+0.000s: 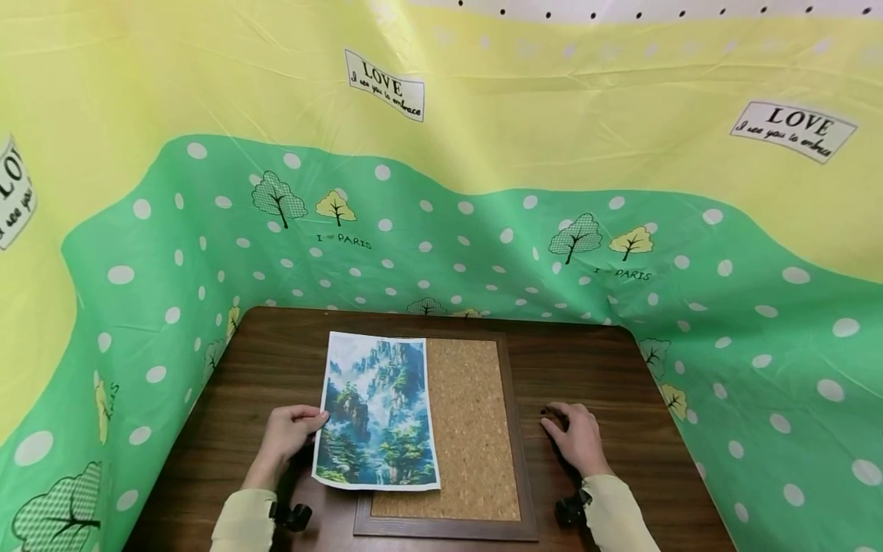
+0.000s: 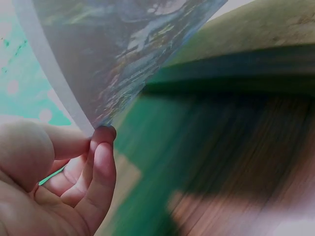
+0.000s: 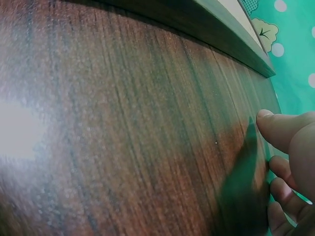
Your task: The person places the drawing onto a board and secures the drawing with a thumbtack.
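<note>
My left hand pinches the left edge of a printed landscape picture between thumb and fingers. The sheet shows misty blue-green mountains with a white border, and its lower edge curls. In the left wrist view the picture rises from the fingertips of that hand. A framed cork board lies on the table, its left part hidden under the sheet. My right hand is to the right of the board, fingers loosely bent. In the right wrist view its thumb stands apart from the fingers, with nothing between them.
The dark wood-grain table has rounded far corners. A green and yellow printed curtain encloses its back and sides. Black straps with small cameras sit at both wrists. The board's raised brown frame borders the cork.
</note>
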Motion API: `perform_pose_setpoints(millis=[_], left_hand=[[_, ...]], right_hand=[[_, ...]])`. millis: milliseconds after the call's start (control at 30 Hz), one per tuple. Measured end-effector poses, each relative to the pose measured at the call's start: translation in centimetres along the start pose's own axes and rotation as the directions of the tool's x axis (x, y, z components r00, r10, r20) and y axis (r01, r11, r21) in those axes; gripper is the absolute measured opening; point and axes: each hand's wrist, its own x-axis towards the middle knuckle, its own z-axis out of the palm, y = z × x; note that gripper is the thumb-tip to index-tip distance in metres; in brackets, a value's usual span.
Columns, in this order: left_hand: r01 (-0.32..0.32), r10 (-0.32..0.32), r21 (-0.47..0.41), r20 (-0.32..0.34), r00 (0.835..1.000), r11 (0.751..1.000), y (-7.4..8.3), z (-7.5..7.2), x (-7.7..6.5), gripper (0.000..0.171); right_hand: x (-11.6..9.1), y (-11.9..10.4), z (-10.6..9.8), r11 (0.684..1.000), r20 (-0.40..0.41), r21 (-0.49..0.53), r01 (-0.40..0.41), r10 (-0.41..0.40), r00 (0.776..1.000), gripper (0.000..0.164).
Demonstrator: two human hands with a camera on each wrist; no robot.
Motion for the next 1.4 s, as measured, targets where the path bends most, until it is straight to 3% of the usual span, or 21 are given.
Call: perform_pose_setpoints(millis=[367,633,1000,1400], left_hand=[[-0.061,0.061,-0.026,0.018,0.998,0.998,1.1,5.1,-0.4,0.015],[-0.091,0.09,0.018,0.026,0.996,0.996,2.3,7.9,-0.7,0.014],[-0.12,0.118,0.115,0.027,0.993,0.986,3.0,10.3,-1.7,0.014],[-0.177,0.183,0.277,0.004,0.983,0.945,3.3,12.0,-1.7,0.015]], right_hand=[[-0.1,-0.5,-0.1,1.0,-0.023,0.008,0.006,-0.006,1.0,0.028],[0.2,-0.3,0.2,1.0,-0.006,0.02,0.0,0.0,1.0,0.025],[0.5,-0.1,0.4,0.999,-0.019,0.03,-0.017,0.017,1.0,0.017],[0.5,0.1,0.9,0.999,-0.071,0.034,-0.023,0.025,0.997,0.011]])
